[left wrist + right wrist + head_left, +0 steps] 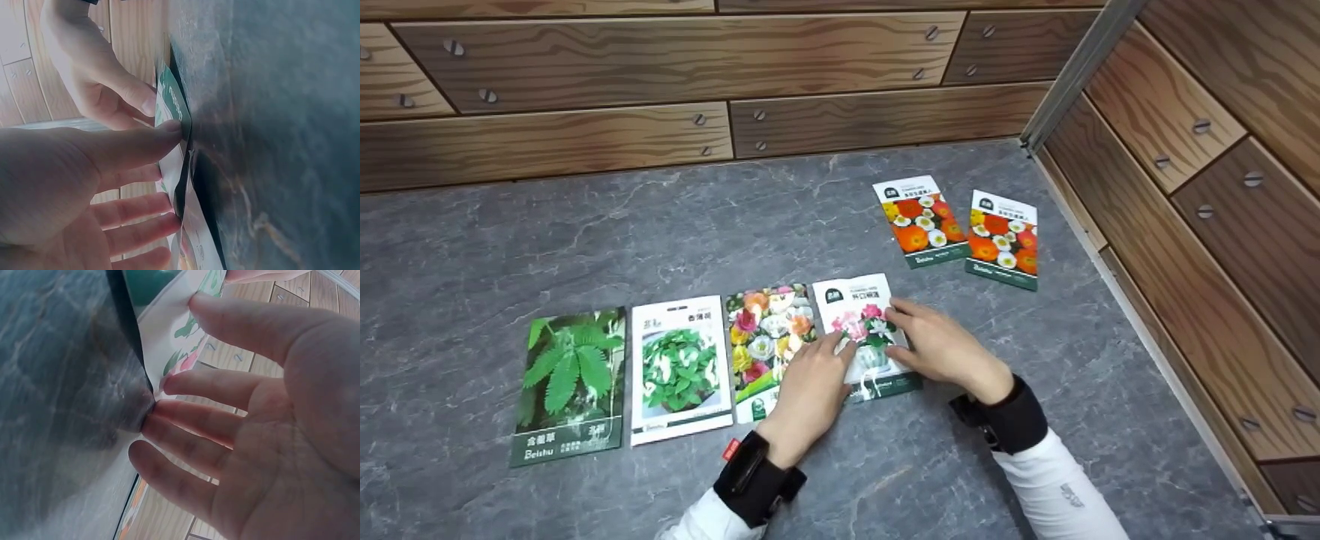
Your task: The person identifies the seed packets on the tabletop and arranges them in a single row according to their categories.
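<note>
White-and-green rectangular packet printed with pink flowers [872, 336] lies on grey marbled surface [697, 240] — left hand [810, 386] at seven o'clock, right hand [951, 349] at four, both touching it with straight, spread fingers — with multicoloured floral-printed packet [762, 341] at nine and orange-flowered packets [924, 221] [1002, 240] at one and two.

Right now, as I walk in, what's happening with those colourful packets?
A person's left hand and right hand are both touching the pink-flower packet, at the right end of a row. To its left lie the mixed-flower packet, the white-bordered packet and the leaf packet. Two orange-flower packets lie farther back and right.
</note>
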Motion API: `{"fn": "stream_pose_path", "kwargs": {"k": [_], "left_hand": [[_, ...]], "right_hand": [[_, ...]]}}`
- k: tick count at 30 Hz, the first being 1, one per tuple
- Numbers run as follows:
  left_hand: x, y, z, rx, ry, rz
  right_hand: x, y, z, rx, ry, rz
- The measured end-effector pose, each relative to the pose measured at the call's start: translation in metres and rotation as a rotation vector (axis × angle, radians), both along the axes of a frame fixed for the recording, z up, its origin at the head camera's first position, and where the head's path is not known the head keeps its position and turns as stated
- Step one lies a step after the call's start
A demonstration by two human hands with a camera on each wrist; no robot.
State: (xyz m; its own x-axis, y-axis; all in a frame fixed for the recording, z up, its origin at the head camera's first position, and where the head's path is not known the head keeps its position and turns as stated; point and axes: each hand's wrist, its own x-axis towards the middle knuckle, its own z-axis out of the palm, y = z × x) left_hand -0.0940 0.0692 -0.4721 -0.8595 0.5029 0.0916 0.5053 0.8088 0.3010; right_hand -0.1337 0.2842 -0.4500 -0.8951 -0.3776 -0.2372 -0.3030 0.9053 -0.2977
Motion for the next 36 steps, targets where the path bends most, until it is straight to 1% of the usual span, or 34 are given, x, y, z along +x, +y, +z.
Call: {"fn": "stream_pose_path", "kwargs": {"k": [6,13,15,18,20,24,27,29,31,36], "left_hand": [[-0.001,-0.002,0.001,0.010,-0.038,-0.002],[-0.002,-0.005,0.003,0.033,-0.081,-0.005],[-0.003,-0.006,0.003,0.060,-0.081,-0.006],[-0.005,-0.008,0.003,0.129,-0.064,0.005],[-0.006,-0.010,0.004,0.182,-0.048,0.021],[-0.008,-0.012,0.005,0.277,-0.028,0.062],[-0.009,-0.013,0.007,0.344,-0.039,0.087],[-0.011,-0.014,0.009,0.378,-0.049,0.108],[-0.013,-0.016,0.010,0.415,-0.049,0.131],[-0.021,-0.025,0.013,0.455,-0.039,0.185]], "right_hand": [[-0.001,-0.001,-0.001,-0.005,0.019,0.016],[-0.001,-0.001,0.000,-0.010,-0.007,0.007],[-0.001,-0.001,0.000,-0.017,-0.017,-0.007],[-0.002,-0.001,0.003,-0.037,-0.028,-0.056],[-0.002,0.000,0.004,-0.050,-0.023,-0.094],[-0.006,0.004,0.002,-0.059,-0.001,-0.138],[-0.013,0.010,0.000,-0.058,0.006,-0.152],[-0.020,0.016,0.000,-0.058,0.002,-0.166],[-0.029,0.023,0.001,-0.050,0.004,-0.177],[-0.058,0.049,0.005,-0.023,0.020,-0.211]]}}
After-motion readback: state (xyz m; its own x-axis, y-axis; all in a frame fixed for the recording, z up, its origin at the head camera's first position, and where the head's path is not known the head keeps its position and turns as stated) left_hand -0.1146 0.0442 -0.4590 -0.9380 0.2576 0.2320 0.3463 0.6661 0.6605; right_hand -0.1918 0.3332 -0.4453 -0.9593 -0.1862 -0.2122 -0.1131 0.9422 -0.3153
